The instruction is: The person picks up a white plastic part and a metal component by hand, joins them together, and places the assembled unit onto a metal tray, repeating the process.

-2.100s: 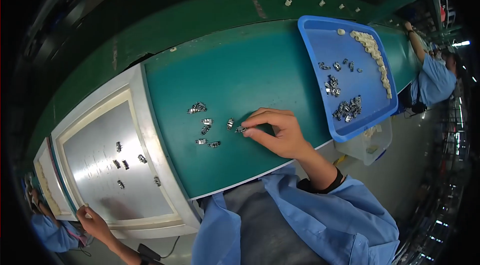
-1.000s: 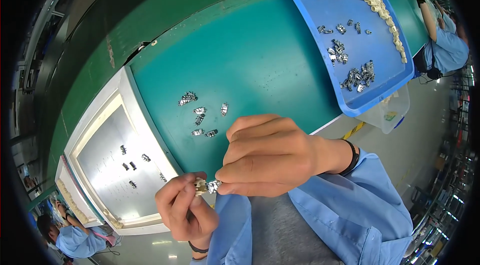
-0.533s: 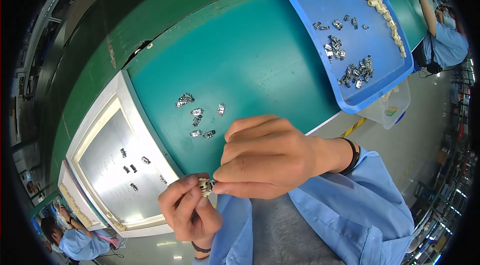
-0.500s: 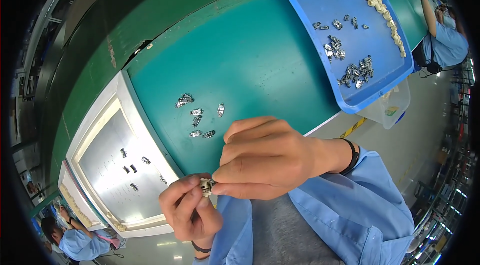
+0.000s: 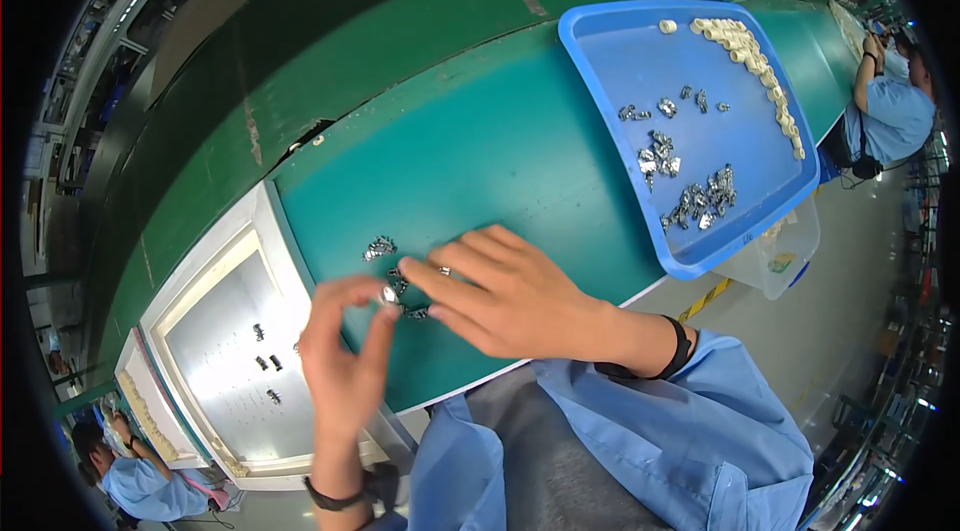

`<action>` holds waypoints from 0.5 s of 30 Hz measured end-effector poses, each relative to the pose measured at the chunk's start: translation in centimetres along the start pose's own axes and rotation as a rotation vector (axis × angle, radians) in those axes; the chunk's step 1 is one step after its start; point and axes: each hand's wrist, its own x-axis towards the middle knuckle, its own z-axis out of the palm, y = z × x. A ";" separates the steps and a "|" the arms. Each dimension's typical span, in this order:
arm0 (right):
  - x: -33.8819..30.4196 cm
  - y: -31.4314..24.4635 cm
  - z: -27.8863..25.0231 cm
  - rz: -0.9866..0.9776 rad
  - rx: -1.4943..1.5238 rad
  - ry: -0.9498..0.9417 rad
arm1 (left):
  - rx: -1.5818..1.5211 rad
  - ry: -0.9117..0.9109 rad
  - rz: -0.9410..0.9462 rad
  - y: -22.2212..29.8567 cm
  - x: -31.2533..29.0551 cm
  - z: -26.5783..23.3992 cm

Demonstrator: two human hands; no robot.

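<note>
Currently, the left hand (image 5: 342, 361) grips a small whitish sleeve (image 5: 388, 297) between thumb and forefinger; motion blur obscures its details. Just right of this grip, the right hand (image 5: 520, 301) extends palm down, with thumb and forefinger parted and nothing visibly clasped; contact with the metal clips (image 5: 415, 313) beside its fingertips cannot be determined. A cluster of similar clips (image 5: 379, 249) lies just beyond the grip on the green work surface (image 5: 480, 191). Left of the grip, a white-framed panel (image 5: 262, 221) carries further metal clips on its bright metal plate (image 5: 225, 331). Well to the right of the grip and farther out, a blue tray (image 5: 585, 46) contains loose metal clips (image 5: 715, 193) on the nearer part and pale plastic sleeves (image 5: 765, 76) along the far right side. A clear bin (image 5: 775, 276) sits below the tray's near edge.
</note>
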 end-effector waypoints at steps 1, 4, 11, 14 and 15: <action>-0.1 0.3 0.3 -0.007 -0.001 0.006 | -0.007 -0.042 -0.025 -0.5 1.9 -0.4; -1.1 1.4 2.1 -0.070 -0.051 -0.117 | 0.033 -0.049 0.032 -1.6 9.6 -0.4; -1.2 2.0 4.0 -0.136 -0.062 -0.087 | -0.267 -0.108 0.088 -2.1 27.7 9.6; -1.3 2.2 4.2 -0.128 -0.057 -0.109 | -0.192 -0.161 0.156 -1.2 32.4 15.3; -1.4 2.2 4.1 -0.121 -0.015 -0.130 | -0.201 -0.172 0.163 -0.9 33.7 17.0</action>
